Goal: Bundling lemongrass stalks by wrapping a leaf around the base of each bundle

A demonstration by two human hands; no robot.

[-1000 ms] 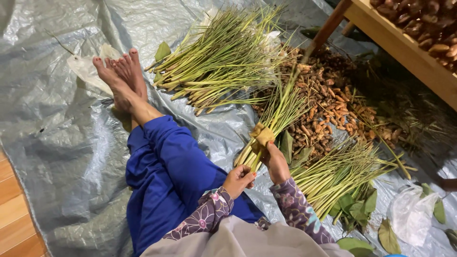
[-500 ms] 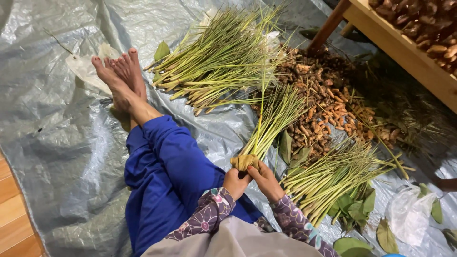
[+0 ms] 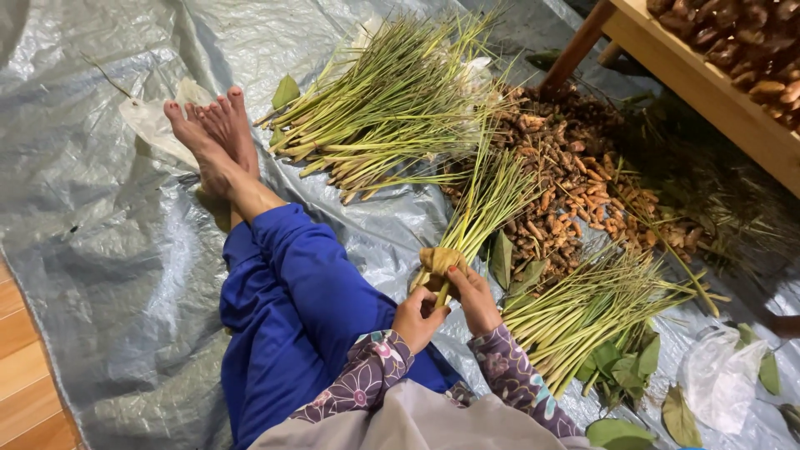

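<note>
Sitting on a grey plastic tarp (image 3: 92,250), legs in blue trousers (image 3: 292,308) stretching toward the upper left of the frame, bare feet (image 3: 212,133) crossing there. Gripping a small bundle of lemongrass stalks (image 3: 483,200) at lower centre: left hand (image 3: 419,315) closing around the leaf-wrapped base (image 3: 439,262) from below, right hand (image 3: 473,296) curling over it just beside the left (fingers pressing the yellow-green wrap). Fanning upward and to the right from the hands, green tips reaching toward a heap of brown turmeric roots (image 3: 575,183) at centre right. Lying above, at upper centre, a large loose pile of lemongrass (image 3: 392,100); lying at lower right, another sheaf (image 3: 592,308) beside scattered green leaves (image 3: 617,367). Showing at the upper right corner, a wooden shelf (image 3: 708,92) carrying more brown roots. Resting at the far lower right, a crumpled clear plastic bag (image 3: 721,379).
</note>
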